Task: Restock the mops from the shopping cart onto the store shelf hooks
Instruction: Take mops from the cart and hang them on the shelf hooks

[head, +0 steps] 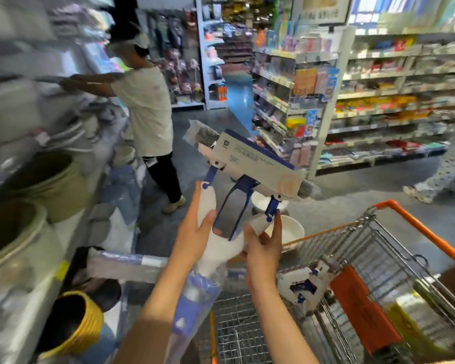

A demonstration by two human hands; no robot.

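Orange-railed shopping cart point(415, 227) beside me, at least one more packaged mop point(304, 285) inside. Squeeze mop point(237, 185) held up over its front edge, head forward. Left hand point(195, 232) grips one white fork arm, right hand point(264, 245) the other. Not yet hung; hooks not discernible.

**A:** where's everything sit?

**B:** white-and-blue plastic mop point(237, 206) is up between both hands: left hand point(192, 232) on its left arm, right hand point(263, 245) on its right. Orange-handled wire shopping cart point(378, 258) below right, grey shelf of tubs point(24, 206) left.
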